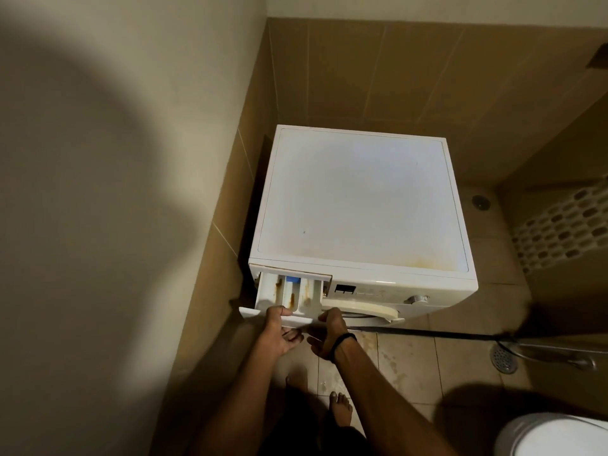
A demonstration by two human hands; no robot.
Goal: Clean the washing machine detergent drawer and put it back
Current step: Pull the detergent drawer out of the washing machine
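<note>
A white front-loading washing machine stands in the corner against the tiled walls. Its detergent drawer is pulled partly out at the top left of the front panel; it is white, with rust-brown stains in its compartments and a blue insert in the middle. My left hand grips the drawer's front panel from below with the thumb on top. My right hand, with a dark band on the wrist, holds the panel's right end. The drawer's back part is hidden inside the machine.
A wall runs close along the left of the machine. A dark hose lies across the tiled floor to the right, near a round floor drain. A white toilet lid shows at bottom right. My bare feet stand below the hands.
</note>
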